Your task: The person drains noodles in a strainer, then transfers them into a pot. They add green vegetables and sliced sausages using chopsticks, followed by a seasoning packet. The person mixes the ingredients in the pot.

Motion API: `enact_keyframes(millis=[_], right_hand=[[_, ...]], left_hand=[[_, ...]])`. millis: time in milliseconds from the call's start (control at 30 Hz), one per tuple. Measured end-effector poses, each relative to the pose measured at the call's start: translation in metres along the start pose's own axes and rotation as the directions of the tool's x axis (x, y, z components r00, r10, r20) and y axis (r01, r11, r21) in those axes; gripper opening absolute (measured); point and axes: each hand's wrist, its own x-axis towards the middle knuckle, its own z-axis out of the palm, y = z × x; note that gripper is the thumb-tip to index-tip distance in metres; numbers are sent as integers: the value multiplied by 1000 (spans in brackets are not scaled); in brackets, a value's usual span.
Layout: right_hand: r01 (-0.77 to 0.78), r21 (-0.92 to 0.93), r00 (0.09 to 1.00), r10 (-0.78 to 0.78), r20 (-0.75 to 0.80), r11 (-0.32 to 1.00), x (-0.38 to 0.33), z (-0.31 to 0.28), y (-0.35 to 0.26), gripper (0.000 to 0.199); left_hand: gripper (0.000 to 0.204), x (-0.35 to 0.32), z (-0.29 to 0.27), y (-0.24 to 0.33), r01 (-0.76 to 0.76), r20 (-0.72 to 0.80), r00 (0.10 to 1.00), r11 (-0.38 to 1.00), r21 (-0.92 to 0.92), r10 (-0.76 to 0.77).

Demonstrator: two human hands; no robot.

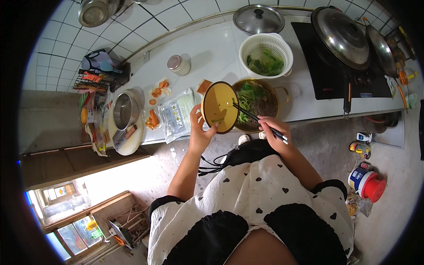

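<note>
My left hand (201, 128) grips a yellow bowl (218, 104) with a dark rim. The bowl is tilted so its inside faces up toward me, and a few green bits cling to it. Chopsticks (260, 119), dark with pale ends, are held in my right hand (276, 132), their tips at the bowl's right edge. Just right of the bowl stands a gold-coloured pot (277, 99) with side handles. In it lie chopped greens (251, 93) and a dark, stringy food (263, 106); the tilted bowl covers part of the pot's left side.
Behind the pot sits a white colander (244, 57) with leafy greens. A black cooktop (327, 84) bears a lidded pan (342, 39). Leftward are a plastic package (176, 115), carrot pieces (161, 86), a lidded jar (179, 66), and a cutting board (132, 143) holding a steel bowl (126, 110) and knife.
</note>
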Motion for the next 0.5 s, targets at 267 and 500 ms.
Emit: enact_keyframes(millis=[267,500], right_hand=[[95,-68,994,-91,58,993,3,6,-5,9],[-199,201,974,217,-71,959,-8,3,-13,12]], left_hand=[[69,-1,-2,-8,-218,51,976,937,274,212],[72,-3,0,-2,-264,46,964,914,307,263]])
